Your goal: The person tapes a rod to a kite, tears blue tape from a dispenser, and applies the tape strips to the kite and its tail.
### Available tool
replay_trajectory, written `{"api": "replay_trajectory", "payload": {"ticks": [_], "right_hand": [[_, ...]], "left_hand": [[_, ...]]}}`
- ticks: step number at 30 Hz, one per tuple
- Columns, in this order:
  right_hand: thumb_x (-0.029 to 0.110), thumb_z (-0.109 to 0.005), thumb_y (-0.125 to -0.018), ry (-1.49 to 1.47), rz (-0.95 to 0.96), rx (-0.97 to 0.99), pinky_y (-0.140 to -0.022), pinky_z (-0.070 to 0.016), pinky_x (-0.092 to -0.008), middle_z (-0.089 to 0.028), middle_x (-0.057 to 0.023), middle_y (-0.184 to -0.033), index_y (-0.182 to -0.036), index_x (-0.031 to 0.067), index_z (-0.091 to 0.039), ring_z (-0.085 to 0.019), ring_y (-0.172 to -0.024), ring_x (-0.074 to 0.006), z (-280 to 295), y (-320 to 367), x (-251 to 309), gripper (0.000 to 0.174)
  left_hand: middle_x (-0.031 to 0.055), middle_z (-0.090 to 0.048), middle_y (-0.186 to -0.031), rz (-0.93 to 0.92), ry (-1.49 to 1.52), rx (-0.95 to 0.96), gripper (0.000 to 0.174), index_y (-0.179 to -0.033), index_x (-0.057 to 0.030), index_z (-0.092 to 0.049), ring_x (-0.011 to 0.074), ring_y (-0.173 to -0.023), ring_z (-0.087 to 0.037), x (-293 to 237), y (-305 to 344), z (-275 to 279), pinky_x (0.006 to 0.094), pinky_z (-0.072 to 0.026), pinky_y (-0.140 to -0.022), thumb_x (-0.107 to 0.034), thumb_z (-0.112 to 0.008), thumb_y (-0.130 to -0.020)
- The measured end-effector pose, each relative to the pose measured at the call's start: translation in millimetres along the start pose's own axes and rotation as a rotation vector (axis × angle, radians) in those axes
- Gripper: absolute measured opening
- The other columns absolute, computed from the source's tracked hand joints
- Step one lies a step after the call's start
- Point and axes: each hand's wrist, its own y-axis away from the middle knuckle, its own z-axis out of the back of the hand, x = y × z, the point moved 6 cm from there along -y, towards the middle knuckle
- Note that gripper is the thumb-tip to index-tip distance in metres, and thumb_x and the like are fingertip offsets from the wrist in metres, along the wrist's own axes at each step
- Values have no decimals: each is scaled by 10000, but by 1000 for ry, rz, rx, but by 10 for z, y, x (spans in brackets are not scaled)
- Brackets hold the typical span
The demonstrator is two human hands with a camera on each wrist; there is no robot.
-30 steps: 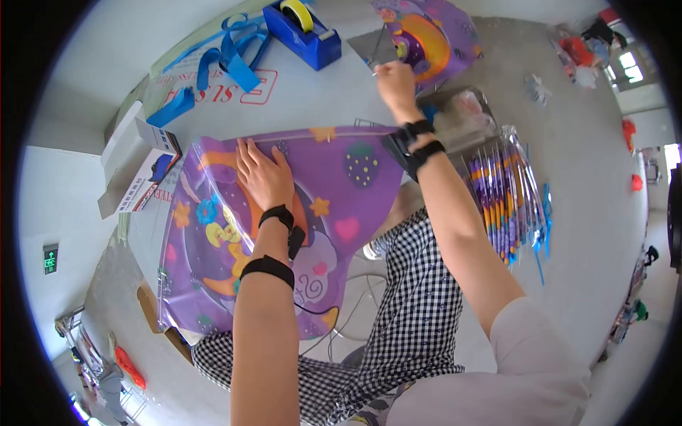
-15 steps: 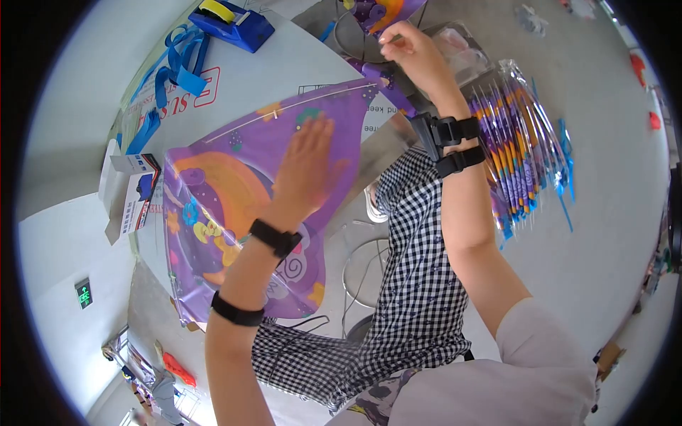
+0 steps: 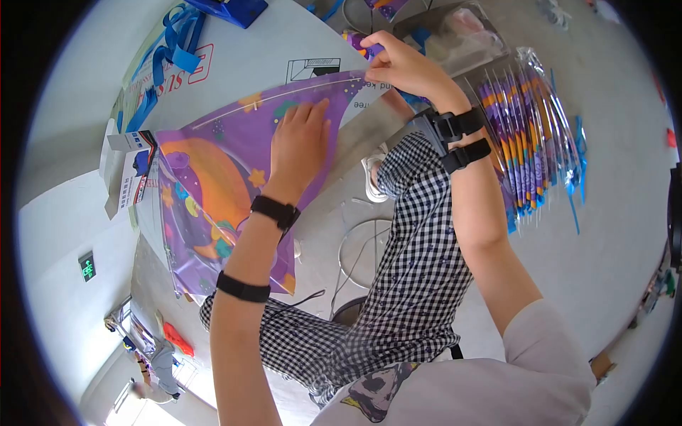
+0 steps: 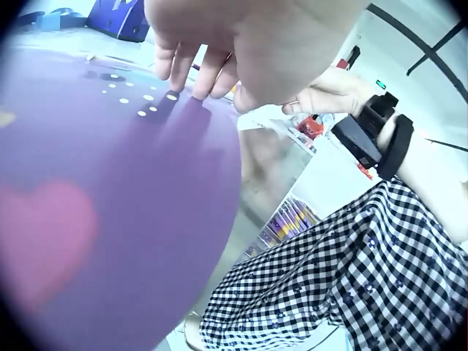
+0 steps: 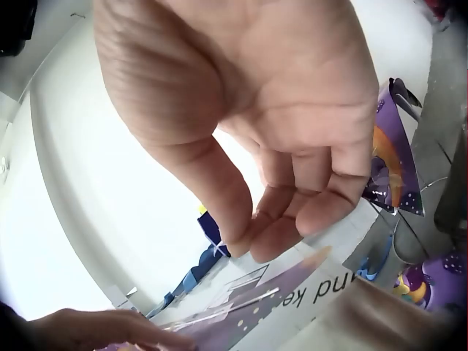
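A purple printed kite (image 3: 199, 227) with an orange moon and stars lies over a white board, part of it hanging past the board's edge. A thin white rod (image 3: 227, 119) runs along its upper edge. My left hand (image 3: 302, 142) rests on the kite below the rod; in the left wrist view its fingers (image 4: 208, 73) reach the sheet beside white dots. My right hand (image 3: 412, 67) is at the kite's pointed right end, fingers loosely bent. In the right wrist view the thumb (image 5: 227, 208) overlaps the bent fingers, with nothing visible between them.
Several wrapped kites (image 3: 522, 135) lie in a row at the right. A clear plastic box (image 3: 458, 42) stands behind them. Blue ribbon (image 3: 177, 42), a blue tape dispenser (image 3: 238, 8) and an open carton (image 3: 128, 167) are at the left and back.
My right hand has come from behind the board down to the kite's right tip. My left hand has slid right across the kite, which has shifted and tilted in view.
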Motion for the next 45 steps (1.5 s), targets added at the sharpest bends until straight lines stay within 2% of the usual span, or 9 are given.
{"api": "replay_trajectory", "payload": {"ticks": [2,5,7,10,14,22,28,38,45], "right_hand": [[112,-685,-845,-23,20,-4,-708,-503,-344,-681,-146,-869,-1158,9,-493,-663,-802,-241,-59,-59,-8,381],[104,-681,-842,-17,34,-3,-707,-505,-353,-676,-152,-871,-1114,2,-503,-668,-818,-258,-166,-169,-58,340],[100,-677,-841,-26,-2,0,-710,-509,-364,-675,-158,-880,-1090,-3,-512,-673,-837,-274,-265,-239,-61,316],[37,-625,-879,171,54,2,-704,-497,-325,-674,-128,-847,-1084,0,-474,-665,-806,-217,-345,-318,9,258],[35,-618,-879,233,50,16,-692,-496,-338,-665,-131,-865,-1079,11,-480,-668,-803,-230,-390,-376,12,244],[67,-646,-871,318,-24,54,-687,-500,-353,-669,-135,-879,-1108,7,-497,-672,-811,-256,-423,-402,65,286],[59,-658,-841,370,28,30,-674,-495,-370,-654,-173,-857,-1070,-12,-509,-662,-806,-292,-462,-445,6,282],[24,-597,-836,380,-63,37,-689,-493,-385,-649,-207,-867,-1077,-23,-501,-654,-823,-336,-445,-464,-47,264],[22,-582,-835,433,-73,53,-708,-499,-396,-654,-230,-891,-1078,-34,-499,-657,-846,-366,-454,-485,-24,263]], "left_hand": [[100,-619,-1021,6,7,-116,322,-1217,-76,-560,302,-985,-581,29,-120,-43,438,-483,-854,-122,-598,-901],[87,-598,-972,63,-16,-231,279,-1147,-70,-567,290,-974,-583,94,-225,-173,420,-489,-831,-94,-605,-871],[108,-593,-981,76,21,-258,287,-1118,-54,-552,309,-974,-579,77,-237,-178,421,-495,-827,-77,-608,-838],[118,-568,-940,90,87,-307,319,-1112,-32,-541,315,-933,-566,101,-233,-201,428,-489,-810,-56,-598,-799],[114,-521,-866,73,139,-389,371,-1132,-21,-542,307,-864,-540,120,-239,-208,432,-473,-788,-45,-583,-764],[109,-513,-865,76,191,-406,415,-1182,-22,-561,297,-863,-527,155,-239,-231,411,-462,-799,-37,-588,-768],[104,-516,-867,67,173,-419,432,-1199,-47,-573,294,-857,-529,143,-236,-232,416,-465,-797,-37,-584,-767],[102,-531,-888,31,137,-442,457,-1223,-77,-589,283,-861,-537,116,-226,-218,408,-482,-784,-31,-584,-768],[107,-531,-884,42,147,-457,449,-1210,-54,-591,287,-849,-538,128,-224,-233,408,-482,-779,-25,-590,-762]]}}
